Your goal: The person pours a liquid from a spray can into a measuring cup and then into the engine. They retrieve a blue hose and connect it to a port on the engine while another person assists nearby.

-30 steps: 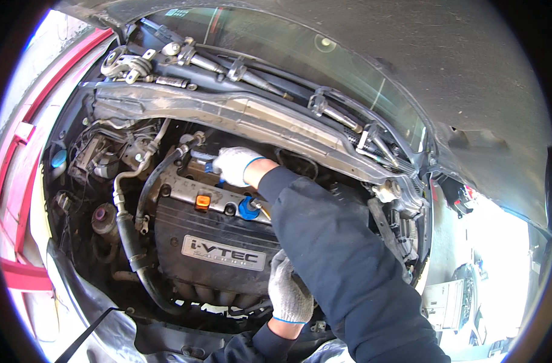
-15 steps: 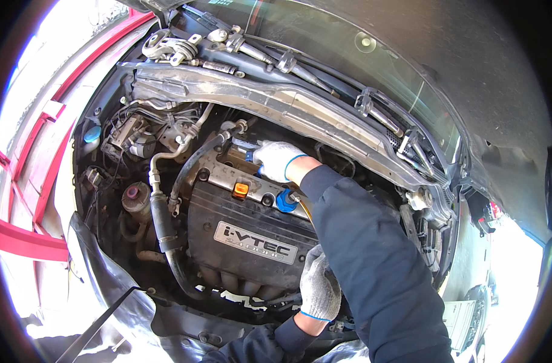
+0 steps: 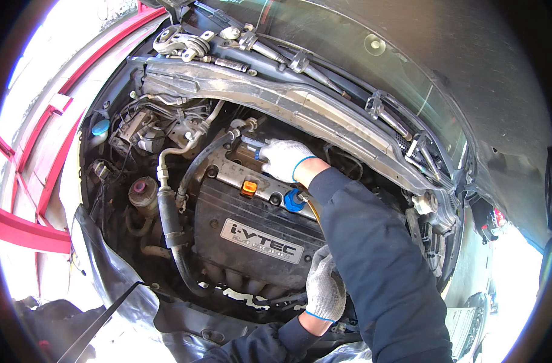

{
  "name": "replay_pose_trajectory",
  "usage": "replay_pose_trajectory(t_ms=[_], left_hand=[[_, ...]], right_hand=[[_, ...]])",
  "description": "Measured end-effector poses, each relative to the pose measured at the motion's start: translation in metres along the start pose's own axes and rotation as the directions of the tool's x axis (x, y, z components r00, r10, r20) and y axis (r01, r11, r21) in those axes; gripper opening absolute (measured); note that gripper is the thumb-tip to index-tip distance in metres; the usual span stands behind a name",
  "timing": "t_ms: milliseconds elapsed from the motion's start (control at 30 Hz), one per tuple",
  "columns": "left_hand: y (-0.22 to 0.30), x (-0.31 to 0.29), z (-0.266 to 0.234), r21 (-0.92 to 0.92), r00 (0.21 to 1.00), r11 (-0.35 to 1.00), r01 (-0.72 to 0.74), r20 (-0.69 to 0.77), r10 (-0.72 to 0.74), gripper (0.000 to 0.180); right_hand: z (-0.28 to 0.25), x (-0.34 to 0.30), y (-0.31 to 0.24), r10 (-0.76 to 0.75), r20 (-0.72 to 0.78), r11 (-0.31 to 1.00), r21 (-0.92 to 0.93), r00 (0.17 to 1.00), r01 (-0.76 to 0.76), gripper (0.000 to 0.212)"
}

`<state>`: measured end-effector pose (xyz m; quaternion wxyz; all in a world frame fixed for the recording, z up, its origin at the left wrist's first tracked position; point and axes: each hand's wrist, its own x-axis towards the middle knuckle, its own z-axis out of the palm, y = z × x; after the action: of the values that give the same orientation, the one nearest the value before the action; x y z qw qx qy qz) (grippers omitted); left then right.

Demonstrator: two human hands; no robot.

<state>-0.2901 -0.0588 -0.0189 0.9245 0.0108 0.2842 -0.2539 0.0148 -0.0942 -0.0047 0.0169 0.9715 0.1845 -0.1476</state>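
Over the far side of the engine, my right hand [image 3: 286, 160], in a white knit glove, is curled with its fingertips at a small silver and blue piece [image 3: 252, 147]. I cannot make out what kind of thing that piece is. My left hand [image 3: 324, 285], in a grey-white glove, is closed by the near right corner of the dark engine cover [image 3: 252, 266]. My right sleeve hides part of it and whatever it holds. Between the hands, a blue fitting [image 3: 294, 200] with a metal connector and a yellowish line sits on the engine, right of an orange cap [image 3: 248, 189].
A black hose [image 3: 170, 224] runs along the engine's left side, by a fluid reservoir [image 3: 143, 192]. Wiper linkage parts [image 3: 306, 66] lie along the windshield base. The raised hood [image 3: 469, 78] hangs over the right. Red metal bars [image 3: 31, 231] stand at left.
The whole view has shifted, so the engine bay appears slightly farther right. Both hands keep nearly the same places on the engine.
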Motion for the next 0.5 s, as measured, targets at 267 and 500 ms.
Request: replay_pose_trajectory(t_ms=[267, 500], left_hand=[[0.002, -0.0007, 0.0022, -0.008, 1.0, 1.0, 0.015, 0.014, -0.015, 0.025], [0.0016, -0.0001, 0.0016, 0.018, 1.0, 1.0, 0.016, 0.012, -0.016, 0.029]], right_hand=[[0.0055, 0.0027, 0.0011, -0.055, -0.052, 0.998, 0.004, 0.997, 0.055, 0.029], [0.0068, 0.0014, 0.0029, -0.035, -0.025, 0.999, -0.007, 0.999, 0.034, 0.03]])
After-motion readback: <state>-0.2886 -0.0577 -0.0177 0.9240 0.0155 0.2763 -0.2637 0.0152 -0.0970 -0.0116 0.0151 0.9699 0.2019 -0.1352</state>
